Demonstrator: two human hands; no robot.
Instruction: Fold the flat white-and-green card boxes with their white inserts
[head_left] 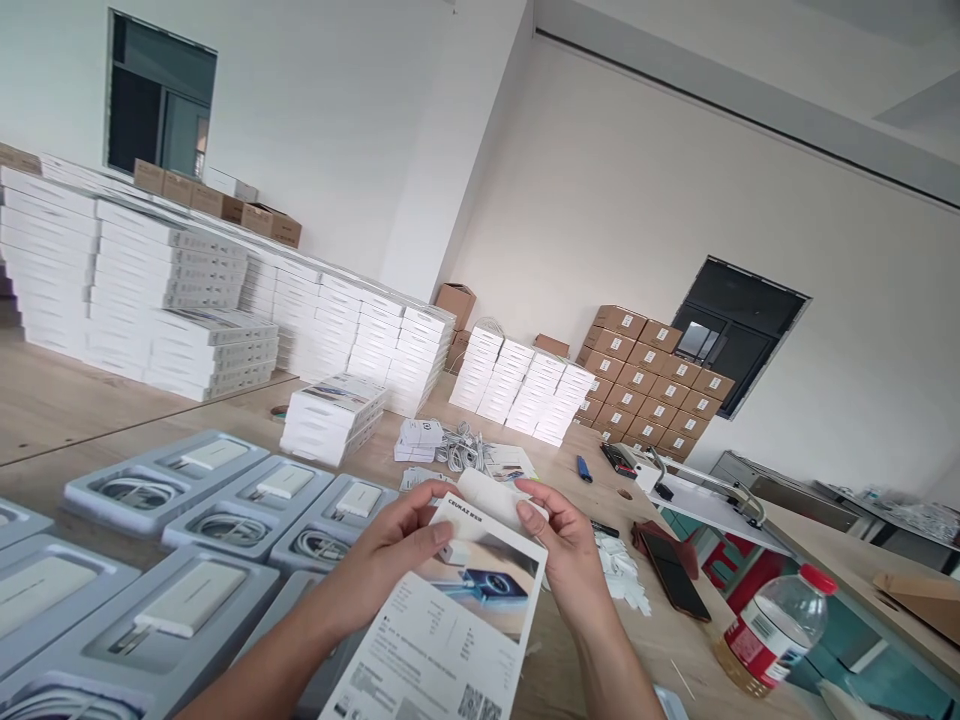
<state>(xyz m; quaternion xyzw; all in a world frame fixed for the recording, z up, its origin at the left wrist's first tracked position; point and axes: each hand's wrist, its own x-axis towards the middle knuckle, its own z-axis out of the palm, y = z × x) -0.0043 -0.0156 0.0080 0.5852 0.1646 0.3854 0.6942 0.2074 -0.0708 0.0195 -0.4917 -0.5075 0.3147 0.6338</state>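
Observation:
My left hand (409, 545) grips the left side of a flat printed sleeve (480, 585) with a product picture and QR codes. At the sleeve's upper right edge, my right hand (559, 525) has its thumb and fingers closed round a white piece (499, 497) that lies behind the sleeve's top. Whether the left fingers also touch that white piece is hidden. To the left are grey trays (217, 485) with white chargers (195, 598) and coiled cables (229, 528).
White box stacks (341, 325) line the table's back. Beyond my hands lie loose cables (463, 447) and a small white stack (418, 438). On the right are a phone (675, 573), a blue cutter (583, 468) and a red-capped bottle (776, 630). Brown cartons (649, 375) stand behind.

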